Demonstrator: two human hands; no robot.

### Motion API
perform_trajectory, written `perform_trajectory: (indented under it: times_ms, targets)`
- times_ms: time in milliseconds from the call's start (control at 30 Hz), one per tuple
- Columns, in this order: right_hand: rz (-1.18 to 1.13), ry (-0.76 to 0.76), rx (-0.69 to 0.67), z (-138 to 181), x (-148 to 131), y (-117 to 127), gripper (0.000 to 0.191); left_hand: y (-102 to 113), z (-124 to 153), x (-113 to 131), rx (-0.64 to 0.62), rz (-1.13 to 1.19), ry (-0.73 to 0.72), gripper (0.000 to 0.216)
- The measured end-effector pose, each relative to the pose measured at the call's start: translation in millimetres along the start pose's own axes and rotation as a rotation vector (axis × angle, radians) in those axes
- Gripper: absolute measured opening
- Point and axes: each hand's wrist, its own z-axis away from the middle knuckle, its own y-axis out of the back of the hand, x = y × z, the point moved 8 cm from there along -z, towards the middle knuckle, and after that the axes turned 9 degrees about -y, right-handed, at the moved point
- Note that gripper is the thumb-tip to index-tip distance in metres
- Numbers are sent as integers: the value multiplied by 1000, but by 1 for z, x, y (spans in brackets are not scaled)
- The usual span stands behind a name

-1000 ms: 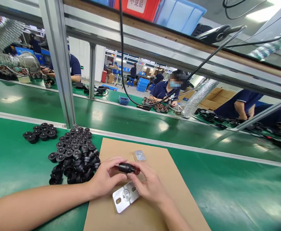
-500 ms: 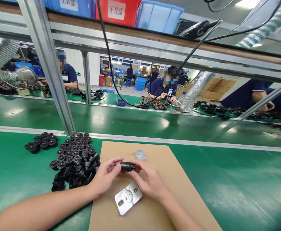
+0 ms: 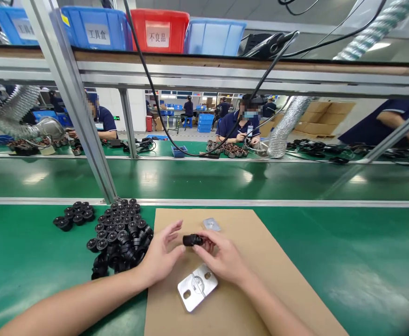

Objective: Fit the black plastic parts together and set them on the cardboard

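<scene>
My right hand [image 3: 221,259] pinches a small black cylindrical part [image 3: 192,240] above a brown cardboard sheet [image 3: 267,280]. My left hand [image 3: 162,254] hovers just left of the part with its fingers spread, not touching it. Below the hands a shiny metal plate [image 3: 197,287] with two holes and a round centre lies on the cardboard. A smaller metal piece [image 3: 211,224] lies farther back on the sheet.
Several black round parts [image 3: 120,235] are piled left of the cardboard, with a smaller cluster [image 3: 73,215] beyond. An aluminium post [image 3: 81,121] rises from the green bench [image 3: 347,261]. Coloured bins [image 3: 158,30] sit on the shelf above. Other people work across the conveyor [image 3: 190,179].
My left hand has let go of the black part and opened; the right hand alone holds it. The view has tilted upward, showing the shelf bins.
</scene>
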Motion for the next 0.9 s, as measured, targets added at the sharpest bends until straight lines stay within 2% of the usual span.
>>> perform_trajectory:
  times_ms: [67,167,267,367,433,500,700,800,900]
  targets:
    - [129,-3,9,-4,4,-6,18,17,-17,23,-91,-229,-77,57]
    - [261,-85,-4,-10,13,-17,21,46,-42,49,-321,-798,-143,36]
    - [249,-161,-13,-12,18,-22,26,79,-54,49,-416,-1069,-83,28]
    - [108,-201,-39,-8,20,-21,45,91,-53,34,-498,-1157,-27,25]
    - [2,-224,-67,-4,23,-19,55,89,-50,25,-542,-1172,-14,19]
    - [-61,-226,-63,-2,25,-14,57,86,-49,24,-558,-1172,-10,15]
    - [-303,-184,3,-1,20,1,54,73,-54,45,-568,-1115,-77,13]
    - [-520,-228,-75,3,16,-8,64,49,-52,67,-439,-994,-304,17]
    - [-766,-235,-269,9,6,-29,85,15,-29,84,-327,-796,-591,17]
